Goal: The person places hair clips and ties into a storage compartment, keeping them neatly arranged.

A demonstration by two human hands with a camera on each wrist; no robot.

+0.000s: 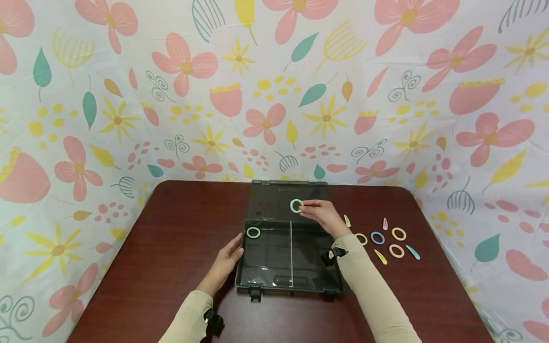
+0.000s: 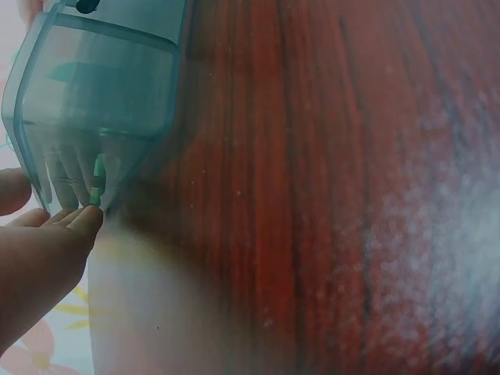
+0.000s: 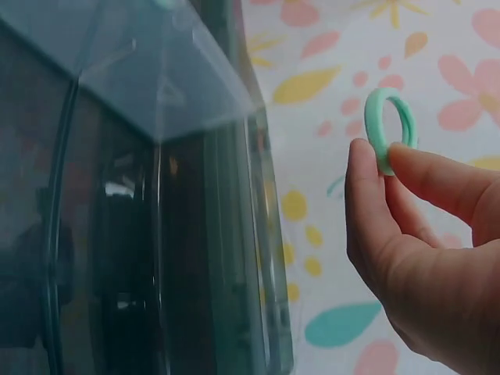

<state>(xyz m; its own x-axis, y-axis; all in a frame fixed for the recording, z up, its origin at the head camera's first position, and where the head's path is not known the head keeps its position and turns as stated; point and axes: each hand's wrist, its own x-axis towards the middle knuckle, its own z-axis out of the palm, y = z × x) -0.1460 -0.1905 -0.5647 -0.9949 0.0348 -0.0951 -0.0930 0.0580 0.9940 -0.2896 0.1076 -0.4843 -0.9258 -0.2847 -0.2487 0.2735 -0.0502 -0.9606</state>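
Observation:
My right hand (image 1: 323, 216) pinches a mint green hair tie (image 3: 376, 129) between thumb and fingertips, raised over the back of a see-through dark plastic box (image 1: 270, 288). The box stands with its lid (image 1: 274, 195) swung back, and a divider (image 1: 291, 252) splits it into left and right compartments. Another mint green hair tie (image 1: 253, 237) lies in the left compartment, near the back left corner. At the box's left side, my left hand (image 1: 223, 264) touches the outer wall with its fingers fairly straight; in the left wrist view the fingertips (image 2: 91, 219) meet the clear wall.
Right of the box lie several loose hair ties, among them a blue one (image 1: 377, 232) and a pink one (image 1: 396, 245). Snap hair clips in yellow (image 1: 380, 257), blue (image 1: 413, 252) and pink (image 1: 385, 224) are scattered around them. A floral cloth (image 1: 266, 95) hangs behind the brown table (image 1: 184, 228).

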